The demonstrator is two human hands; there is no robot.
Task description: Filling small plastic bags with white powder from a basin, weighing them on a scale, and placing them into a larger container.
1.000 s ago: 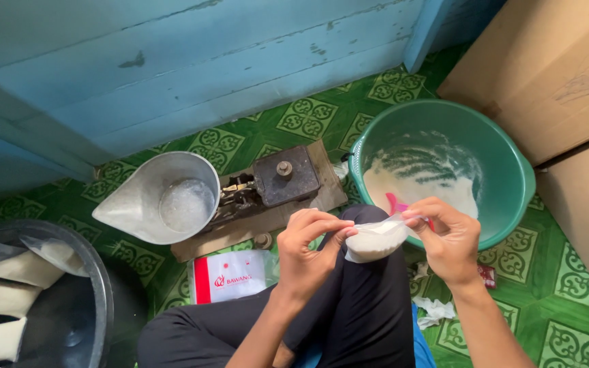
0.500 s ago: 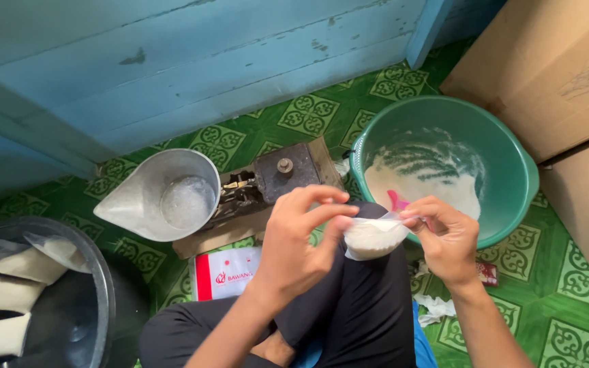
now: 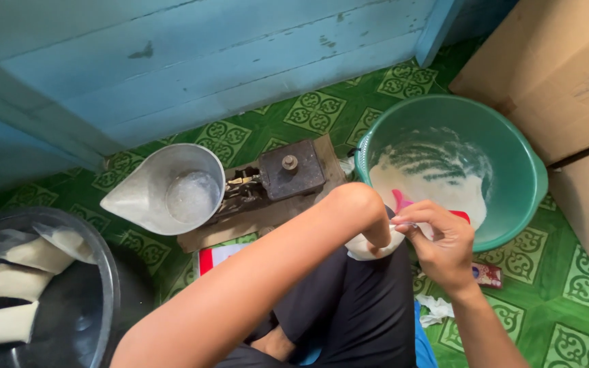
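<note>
Fingers of the right hand (image 3: 444,249) pinch the top of a small white filled bag (image 3: 369,247) over the lap. The left hand (image 3: 369,221) is bent down onto the bag, its grip hidden behind the wrist, beside the green basin (image 3: 512,146).

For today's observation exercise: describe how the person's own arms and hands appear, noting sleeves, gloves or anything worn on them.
Both arms are bare, no sleeves showing. The left hand and right hand wear no gloves; no rings, watch or bracelet can be seen. The only clothing in view is dark trousers over the knees.
</note>
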